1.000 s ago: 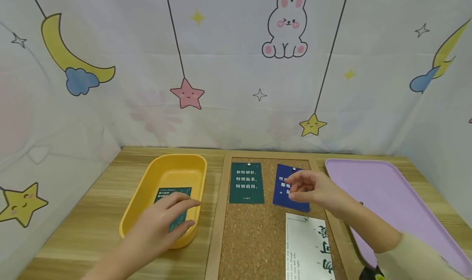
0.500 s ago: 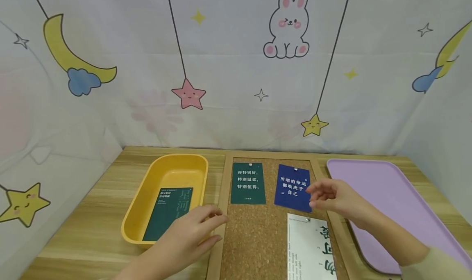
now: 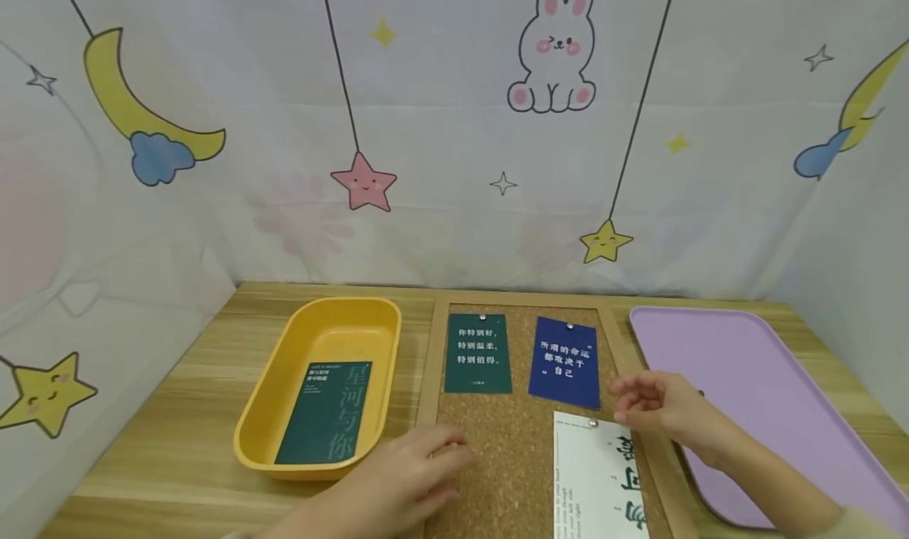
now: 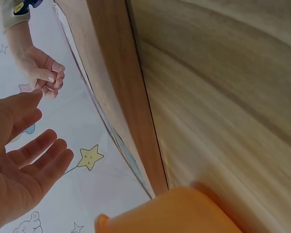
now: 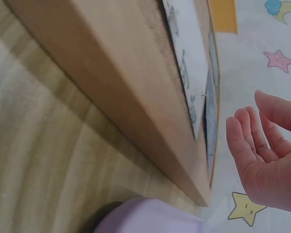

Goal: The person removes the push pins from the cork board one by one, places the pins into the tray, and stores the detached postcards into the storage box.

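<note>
My left hand (image 3: 415, 476) is over the lower left frame of the cork board (image 3: 490, 452), fingers loosely bent around nothing. My right hand (image 3: 663, 409), likewise holding nothing, hovers by the board's right edge. Pinned to the cork are a green card (image 3: 477, 365) at upper left, a blue card (image 3: 564, 373) at upper right and a white card (image 3: 592, 476) below it, each with a pin at its top. The right fingertips lie just above the white card's upper right corner in the head view. Another dark green card (image 3: 327, 409) lies in the yellow bin (image 3: 250, 413).
The yellow bin stands left of the board on the wood-grain table (image 3: 177, 397). To the right lies a lilac tray (image 3: 753, 389). A patterned cloth (image 3: 454, 129) hangs behind the table. The board's raised wooden frame (image 5: 136, 97) shows in the right wrist view.
My left hand has moved from over the bin rightward and toward me, uncovering the green card there. My right hand has drawn back from the blue card, rightward and toward me.
</note>
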Tool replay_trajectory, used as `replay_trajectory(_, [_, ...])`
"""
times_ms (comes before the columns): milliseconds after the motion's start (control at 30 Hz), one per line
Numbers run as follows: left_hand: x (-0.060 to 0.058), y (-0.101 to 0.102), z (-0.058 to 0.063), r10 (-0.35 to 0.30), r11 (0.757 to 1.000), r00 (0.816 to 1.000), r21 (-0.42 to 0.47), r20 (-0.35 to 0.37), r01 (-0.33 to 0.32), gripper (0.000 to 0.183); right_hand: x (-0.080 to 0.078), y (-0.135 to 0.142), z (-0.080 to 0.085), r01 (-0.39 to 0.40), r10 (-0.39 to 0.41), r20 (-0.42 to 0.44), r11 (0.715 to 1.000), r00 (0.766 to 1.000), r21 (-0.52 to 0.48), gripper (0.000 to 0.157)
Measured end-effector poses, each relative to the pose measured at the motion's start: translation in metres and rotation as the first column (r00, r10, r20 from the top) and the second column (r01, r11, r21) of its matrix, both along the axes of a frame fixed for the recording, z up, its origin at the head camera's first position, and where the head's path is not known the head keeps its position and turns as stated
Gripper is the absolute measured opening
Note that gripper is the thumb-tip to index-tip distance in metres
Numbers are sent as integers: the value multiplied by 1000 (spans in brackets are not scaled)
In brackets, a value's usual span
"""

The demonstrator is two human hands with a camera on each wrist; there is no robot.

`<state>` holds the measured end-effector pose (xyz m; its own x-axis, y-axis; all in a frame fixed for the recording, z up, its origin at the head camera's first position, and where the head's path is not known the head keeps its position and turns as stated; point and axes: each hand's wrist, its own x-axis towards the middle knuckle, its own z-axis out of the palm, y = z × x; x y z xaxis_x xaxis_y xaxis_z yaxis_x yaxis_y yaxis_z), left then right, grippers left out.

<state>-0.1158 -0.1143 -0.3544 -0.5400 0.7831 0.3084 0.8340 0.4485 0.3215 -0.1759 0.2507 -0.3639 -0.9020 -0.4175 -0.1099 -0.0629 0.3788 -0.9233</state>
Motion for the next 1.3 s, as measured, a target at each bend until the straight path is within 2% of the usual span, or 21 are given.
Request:
replay_trajectory(200, [-2,9,-5,-58,998,996,-35,-71,56,33,1,0,-11,-17,17,34,1000,999,-6,40])
replay_trajectory(400, [-5,18,-7,-102,991,992,-92,-76,95,33,1,-1,-16,-24,23,45,1000,999,4,37])
replay_trajectory(533, [-6,23,-7,-123,986,989,-126,-83,112,33,1,-3,-19,-47,47,27,999,999,13,36])
replay_trajectory(800, [-5,41,-7,-174,967,971,-213,-164,138,35,0,-8,-23,-37,38,-20,998,999,49,33])
replay_trajectory(967, [-7,53,-9,-222,940,972,-281,-76,193,39,-2,-11,-28,22,-18,-36,995,999,97,30])
replay_trajectory(1033, [-8,58,-11,-235,929,970,-308,-64,205,41,-4,-13,-29,43,-39,-40,992,998,117,29])
replay_trajectory(1167, [-8,67,-12,-255,919,961,-336,-104,208,43,-5,-17,-30,60,-54,-45,987,998,148,28])
replay_trajectory(1300, [-9,73,-13,-268,911,960,-346,-87,223,42,-6,-17,-30,57,-53,-32,986,998,155,26])
